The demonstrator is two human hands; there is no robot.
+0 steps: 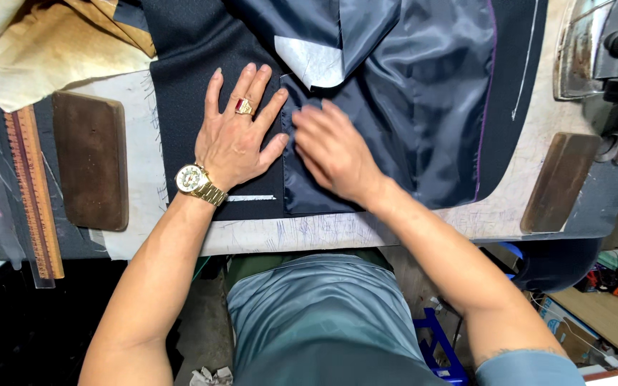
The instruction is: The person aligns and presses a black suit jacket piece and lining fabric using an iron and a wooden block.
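My left hand [236, 132], with a red-stone ring and a gold watch, lies flat with fingers spread on dark navy wool cloth [180, 93] on the worktable. My right hand [332, 149] presses down on shiny dark blue lining fabric [423, 93], its fingers bent at the lining's folded left edge beside my left thumb. A white piece of interfacing [315, 63] shows just above both hands. A white chalk line [250, 198] marks the wool below my left wrist.
A brown wooden block [91, 159] and a wooden ruler [33, 193] lie at the left, tan cloth [44, 50] at the top left. Another brown block [558, 182] sits right, below a heavy metal iron [595, 46]. The table edge [309, 239] runs along my front.
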